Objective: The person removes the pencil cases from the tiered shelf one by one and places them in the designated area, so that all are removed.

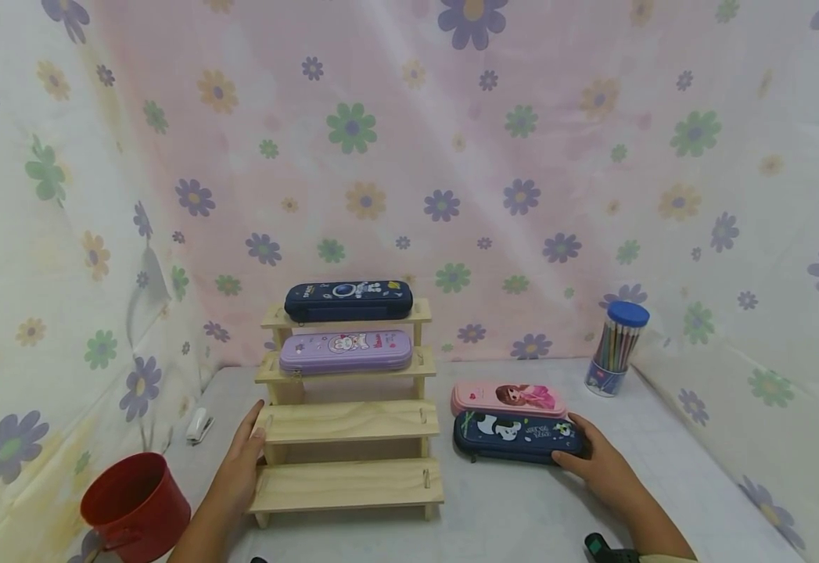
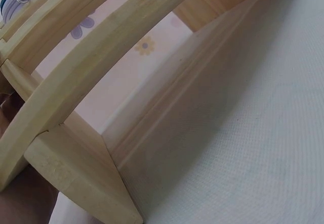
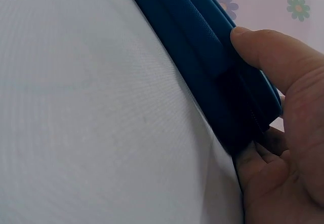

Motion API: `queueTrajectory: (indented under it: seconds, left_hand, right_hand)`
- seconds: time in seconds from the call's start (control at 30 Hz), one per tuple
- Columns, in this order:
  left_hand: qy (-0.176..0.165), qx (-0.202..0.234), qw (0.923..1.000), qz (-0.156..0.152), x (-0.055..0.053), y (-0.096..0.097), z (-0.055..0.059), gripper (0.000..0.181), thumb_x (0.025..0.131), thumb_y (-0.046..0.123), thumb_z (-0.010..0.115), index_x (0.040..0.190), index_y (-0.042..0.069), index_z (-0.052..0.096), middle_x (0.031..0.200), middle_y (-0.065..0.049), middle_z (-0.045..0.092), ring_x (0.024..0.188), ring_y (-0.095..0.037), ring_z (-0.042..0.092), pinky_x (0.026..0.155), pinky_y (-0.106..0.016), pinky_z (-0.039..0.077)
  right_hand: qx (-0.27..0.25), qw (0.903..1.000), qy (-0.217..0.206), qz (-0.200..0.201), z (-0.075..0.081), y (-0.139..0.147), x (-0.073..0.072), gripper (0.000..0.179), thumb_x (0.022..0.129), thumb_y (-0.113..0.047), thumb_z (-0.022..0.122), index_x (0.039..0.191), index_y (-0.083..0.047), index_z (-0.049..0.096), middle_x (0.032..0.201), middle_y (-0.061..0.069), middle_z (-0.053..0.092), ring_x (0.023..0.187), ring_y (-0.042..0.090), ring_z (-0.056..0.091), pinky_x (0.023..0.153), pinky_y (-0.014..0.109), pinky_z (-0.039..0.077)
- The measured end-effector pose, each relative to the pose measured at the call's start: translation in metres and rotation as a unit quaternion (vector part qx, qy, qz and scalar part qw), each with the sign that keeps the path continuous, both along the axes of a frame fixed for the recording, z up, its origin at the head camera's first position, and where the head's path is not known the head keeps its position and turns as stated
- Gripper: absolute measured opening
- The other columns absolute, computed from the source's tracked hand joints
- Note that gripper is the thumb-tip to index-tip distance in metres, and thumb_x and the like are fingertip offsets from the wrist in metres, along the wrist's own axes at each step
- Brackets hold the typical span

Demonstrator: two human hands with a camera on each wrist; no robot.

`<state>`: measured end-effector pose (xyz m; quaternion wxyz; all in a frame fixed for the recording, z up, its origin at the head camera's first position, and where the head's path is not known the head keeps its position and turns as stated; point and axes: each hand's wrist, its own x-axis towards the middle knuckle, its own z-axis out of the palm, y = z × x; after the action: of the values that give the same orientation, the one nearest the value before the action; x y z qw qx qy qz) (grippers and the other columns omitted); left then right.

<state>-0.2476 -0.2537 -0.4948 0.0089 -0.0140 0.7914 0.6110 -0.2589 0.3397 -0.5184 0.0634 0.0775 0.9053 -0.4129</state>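
Note:
A four-tier wooden stand [image 1: 346, 485] stands on the table. My left hand [image 1: 240, 461] holds its left side by the lower tiers; in the left wrist view the boards hide most of the fingers. On the top tier lies a dark blue astronaut pencil case [image 1: 349, 302], and one tier down a purple rabbit pencil case [image 1: 346, 352]. Right of the stand, my right hand [image 1: 602, 465] grips the right end of a dark blue panda pencil case [image 1: 515, 438], its thumb on the upper edge in the right wrist view. Just behind it lies a pink pencil case [image 1: 508, 397] with a girl's picture.
At the front left sits a red pot or mug [image 1: 138, 508], with a white stapler-like object [image 1: 199, 426] behind it. A clear tub of pencils with a blue lid [image 1: 627, 314] stands at the back right. Flowered cloth [image 1: 395, 156] hangs around the table.

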Motion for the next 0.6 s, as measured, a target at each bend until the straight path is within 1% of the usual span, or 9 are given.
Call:
queueTrajectory:
  seconds: [0.17, 0.3, 0.5, 0.6]
  left_hand:
    - [-0.004, 0.009, 1.0, -0.001, -0.0003, 0.0001, 0.0, 0.06, 0.115, 0.043, 0.023, 0.169, 0.033, -0.002, 0.178, -0.003, -0.004, 0.163, -0.034, -0.01, 0.127, -0.068, -0.004]
    - [0.0, 0.012, 0.9999, -0.003, 0.0003, -0.0001, -0.0001, 0.06, 0.115, 0.042, 0.023, 0.17, 0.032, -0.001, 0.178, -0.004, -0.004, 0.163, -0.034, -0.01, 0.127, -0.067, -0.004]
    - [0.012, 0.012, 0.9998, -0.009, 0.0031, 0.0006, 0.002, 0.06, 0.116, 0.04, 0.024, 0.17, 0.03, 0.0, 0.177, -0.005, -0.004, 0.163, -0.034, -0.01, 0.127, -0.067, -0.004]
    - [0.02, 0.014, 0.9996, -0.012, 0.0038, 0.0008, 0.0026, 0.061, 0.116, 0.04, 0.025, 0.17, 0.029, -0.001, 0.177, -0.007, -0.004, 0.162, -0.036, -0.01, 0.127, -0.068, -0.004]
  right_hand:
    - [-0.016, 0.9998, 0.011, 0.004, -0.0018, 0.002, 0.0002, 0.121, 0.084, -0.07, 0.075, 0.169, -0.012, 0.011, 0.169, 0.033, 0.018, 0.152, 0.055, 0.026, 0.119, 0.068, 0.029]
    - [-0.029, 0.9995, 0.015, 0.001, -0.002, 0.0026, 0.0008, 0.116, 0.087, -0.066, 0.075, 0.168, -0.011, 0.012, 0.168, 0.034, 0.019, 0.152, 0.055, 0.027, 0.119, 0.066, 0.032]
    - [-0.037, 0.9992, 0.011, -0.002, 0.0017, 0.0018, 0.0008, 0.117, 0.087, -0.067, 0.074, 0.169, -0.013, 0.011, 0.168, 0.034, 0.018, 0.151, 0.056, 0.026, 0.117, 0.067, 0.034]
    - [-0.04, 0.9991, 0.016, -0.001, 0.0053, 0.0008, 0.0019, 0.118, 0.086, -0.068, 0.074, 0.169, -0.013, 0.011, 0.169, 0.034, 0.017, 0.152, 0.057, 0.025, 0.116, 0.069, 0.034]
